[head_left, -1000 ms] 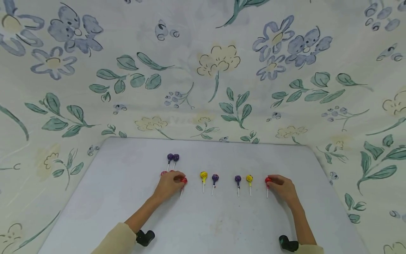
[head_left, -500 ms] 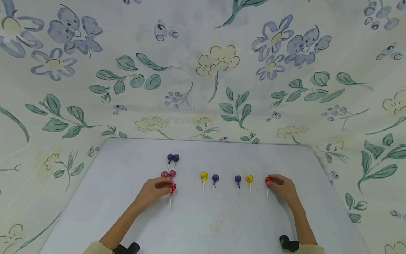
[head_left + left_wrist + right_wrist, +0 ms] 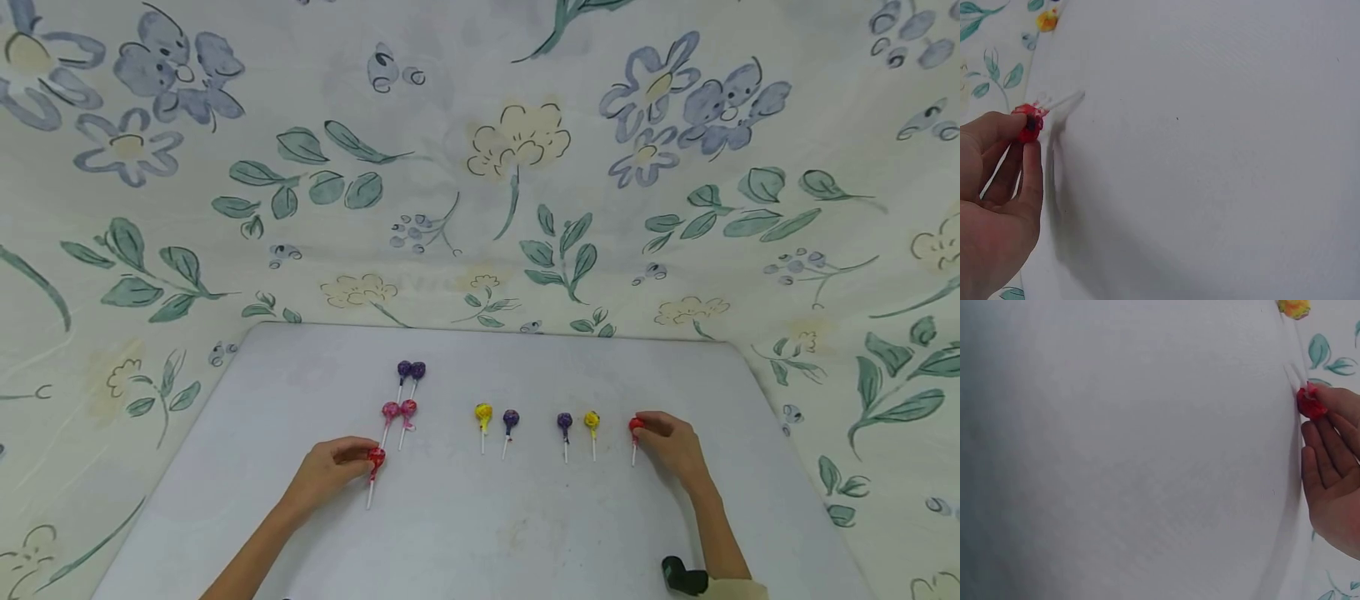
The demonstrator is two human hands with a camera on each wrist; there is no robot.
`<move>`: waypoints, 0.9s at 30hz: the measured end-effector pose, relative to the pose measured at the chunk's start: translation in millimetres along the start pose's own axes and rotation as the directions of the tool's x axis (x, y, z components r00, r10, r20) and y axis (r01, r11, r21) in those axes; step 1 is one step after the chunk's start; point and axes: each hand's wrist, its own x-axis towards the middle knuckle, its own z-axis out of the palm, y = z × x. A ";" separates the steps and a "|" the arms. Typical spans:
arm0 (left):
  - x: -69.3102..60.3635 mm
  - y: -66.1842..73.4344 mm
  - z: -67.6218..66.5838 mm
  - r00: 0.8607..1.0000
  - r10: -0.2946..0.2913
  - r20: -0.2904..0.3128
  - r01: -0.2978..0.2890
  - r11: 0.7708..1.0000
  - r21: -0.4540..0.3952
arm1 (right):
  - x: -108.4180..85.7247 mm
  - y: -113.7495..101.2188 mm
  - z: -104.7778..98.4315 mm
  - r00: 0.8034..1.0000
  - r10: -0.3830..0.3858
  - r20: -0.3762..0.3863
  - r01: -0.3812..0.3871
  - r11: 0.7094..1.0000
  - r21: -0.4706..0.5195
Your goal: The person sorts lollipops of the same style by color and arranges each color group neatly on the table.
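My left hand (image 3: 330, 472) pinches the head of a red lollipop (image 3: 377, 457), its white stick pointing toward the near side. In the left wrist view the thumb and fingers grip that red wrapper (image 3: 1030, 125). Just beyond it lie two pink lollipops (image 3: 391, 410), and past those, two purple lollipops (image 3: 404, 369) side by side. Far to the right my right hand (image 3: 672, 447) holds another red lollipop (image 3: 636, 424) by its head, stick toward the near side. The right wrist view has this red head (image 3: 1311, 404) between thumb and fingertips.
Between the hands, a yellow lollipop (image 3: 483, 412) and a purple one (image 3: 511, 418) lie left of another purple lollipop (image 3: 565, 422) and yellow lollipop (image 3: 592, 419). All rest on a white table (image 3: 510, 533). Floral cloth (image 3: 450, 208) rises behind and at both sides.
My left hand has carried its red lollipop left and nearer, uncovering the two pink lollipops. The right hand has stayed in place on its red lollipop.
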 end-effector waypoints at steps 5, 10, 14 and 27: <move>0.4 -4.1 2.5 1.000 -0.007 -0.017 0.007 1.000 0.018 | -0.6 0.0 0.1 1.000 0.011 -0.002 -0.011 1.000 0.009; 2.5 -7.6 3.3 1.000 0.019 -0.010 -0.019 1.000 0.016 | -3.0 -3.0 -0.1 1.000 0.016 -0.020 -0.015 1.000 0.015; 2.8 -9.5 3.9 0.999 0.034 -0.014 -0.034 0.999 0.018 | -4.8 -8.9 -1.5 0.999 -0.032 -0.023 0.032 0.999 -0.001; 1.8 -11.5 6.6 0.999 0.000 -0.044 0.002 0.999 0.043 | -14.1 -58.4 7.4 0.978 -0.209 -0.016 0.208 0.978 -0.017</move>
